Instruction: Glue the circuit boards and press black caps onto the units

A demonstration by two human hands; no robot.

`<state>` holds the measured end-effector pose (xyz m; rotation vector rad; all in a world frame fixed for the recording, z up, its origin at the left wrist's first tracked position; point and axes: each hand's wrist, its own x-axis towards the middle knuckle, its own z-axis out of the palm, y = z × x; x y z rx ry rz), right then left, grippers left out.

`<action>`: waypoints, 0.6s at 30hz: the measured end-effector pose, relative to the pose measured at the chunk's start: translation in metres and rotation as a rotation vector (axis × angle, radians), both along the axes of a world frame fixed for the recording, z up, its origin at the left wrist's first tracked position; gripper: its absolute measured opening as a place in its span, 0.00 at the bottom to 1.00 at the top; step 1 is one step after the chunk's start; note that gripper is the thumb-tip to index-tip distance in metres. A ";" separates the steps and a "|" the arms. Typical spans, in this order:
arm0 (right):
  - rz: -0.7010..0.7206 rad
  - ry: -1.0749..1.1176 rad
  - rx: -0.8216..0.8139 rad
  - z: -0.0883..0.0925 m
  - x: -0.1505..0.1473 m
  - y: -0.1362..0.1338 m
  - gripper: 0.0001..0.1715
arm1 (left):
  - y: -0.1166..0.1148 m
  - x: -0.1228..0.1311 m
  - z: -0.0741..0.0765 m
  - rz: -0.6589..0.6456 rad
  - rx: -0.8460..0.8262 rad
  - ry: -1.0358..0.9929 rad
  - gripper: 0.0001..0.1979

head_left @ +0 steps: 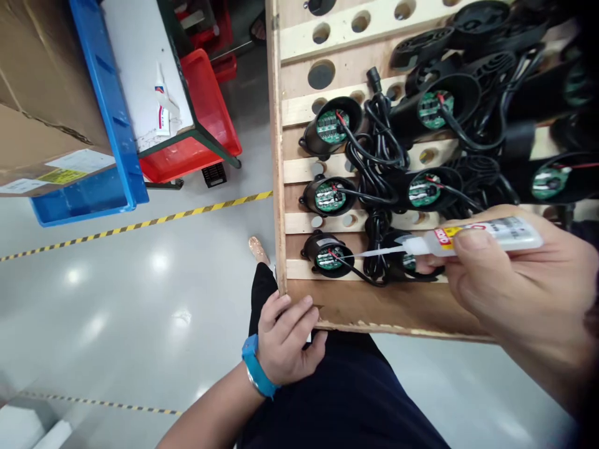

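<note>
My right hand (510,293) is closed around a small glue bottle (472,238) with a red and yellow label. Its long white nozzle points left at a black round housing (326,254) with a green circuit board inside, at the near left of a wooden rack (374,308). My left hand (286,340), with a blue wristband, grips the rack's near left corner, fingers curled over the edge. Several more black housings with green boards and black cables (379,156) sit in rows on the rack's slats.
My lap in dark clothing lies under the rack. To the left is a grey floor with yellow-black tape (140,223), a blue crate (107,125) with a cardboard box, a red bin (206,106), and a white table holding another glue tube (161,103).
</note>
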<state>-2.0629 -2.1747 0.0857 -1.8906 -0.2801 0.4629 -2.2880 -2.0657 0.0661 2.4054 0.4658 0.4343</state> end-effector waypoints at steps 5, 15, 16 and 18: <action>-0.112 0.054 0.040 -0.007 -0.019 -0.016 0.13 | 0.002 -0.001 -0.001 -0.035 0.007 -0.006 0.14; -0.176 0.062 -0.010 -0.013 -0.028 -0.007 0.18 | 0.007 0.005 0.003 -0.099 0.061 -0.021 0.14; -0.159 0.054 -0.030 -0.014 -0.027 -0.008 0.19 | 0.008 0.005 0.003 -0.103 0.063 -0.022 0.14; -0.155 0.055 -0.035 -0.016 -0.027 -0.009 0.20 | 0.008 0.006 0.003 -0.117 0.066 -0.027 0.15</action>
